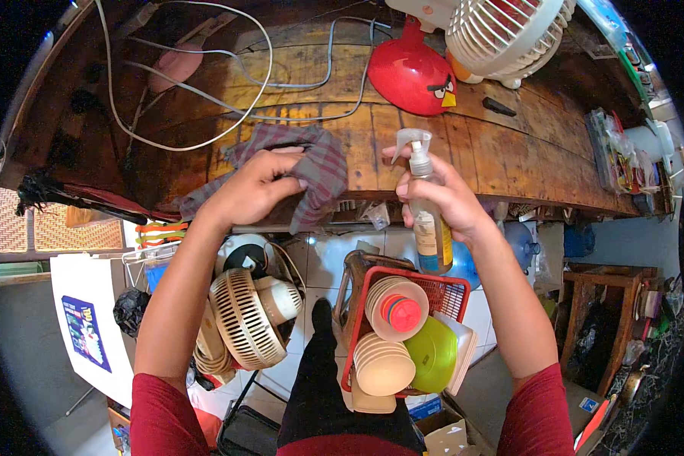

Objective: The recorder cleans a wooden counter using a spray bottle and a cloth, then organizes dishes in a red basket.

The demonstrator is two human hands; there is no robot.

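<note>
My left hand [262, 185] grips a grey and red checked cloth [325, 165] at the front edge of a wooden table [490, 148]. Part of the cloth hangs over that edge. In my right hand [447, 196] is a clear spray bottle [430, 228] with yellowish liquid, a label and a white trigger head; it is held upright just in front of the table edge. Beyond it on the tabletop lies a red Angry Birds plastic cover [410, 74], beside a white-caged fan [499, 40]. Pale cables [262, 85] loop across the wood behind the cloth.
Below the table, a red basket [464, 290] holds stacked bowls [385, 365] and green plastic containers [433, 353]. An old fan [248, 319] stands on the floor to its left. A clear box of small items [621, 151] sits at the table's right end. A dark object [499, 106] lies on the tabletop.
</note>
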